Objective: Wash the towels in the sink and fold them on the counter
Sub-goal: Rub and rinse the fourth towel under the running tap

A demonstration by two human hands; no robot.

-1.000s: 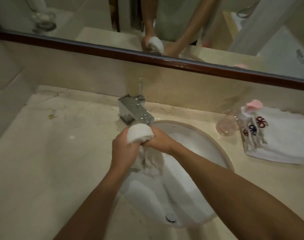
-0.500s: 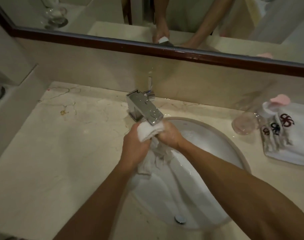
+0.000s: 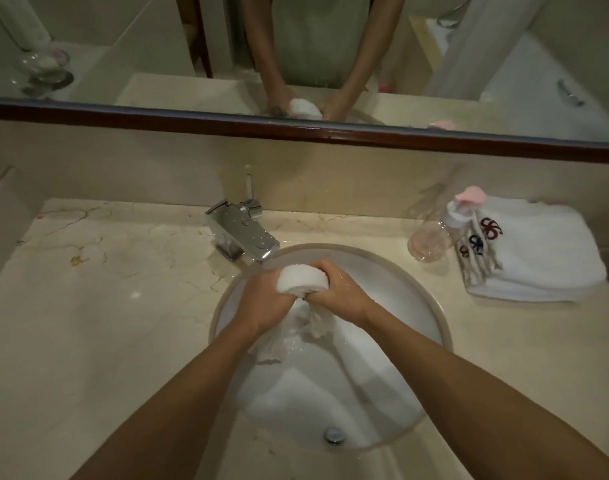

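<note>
Both hands, left hand (image 3: 265,299) and right hand (image 3: 341,292), hold a tight grip on 1 wet white towel (image 3: 302,278) over the sink (image 3: 434,306). Its loose end hangs below the grip; the tap (image 3: 242,233) stands just beyond it, and folded towels (image 3: 538,251) lie on the bench (image 3: 105,323) well right.

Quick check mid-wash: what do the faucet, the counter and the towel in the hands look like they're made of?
Faucet: polished chrome-like metal, mirror-bright reflections. Counter: glossy cream stone, probably marble, with brown veins. Towel: white looped terry cloth, seemingly wet, bunched between both hands.
</note>
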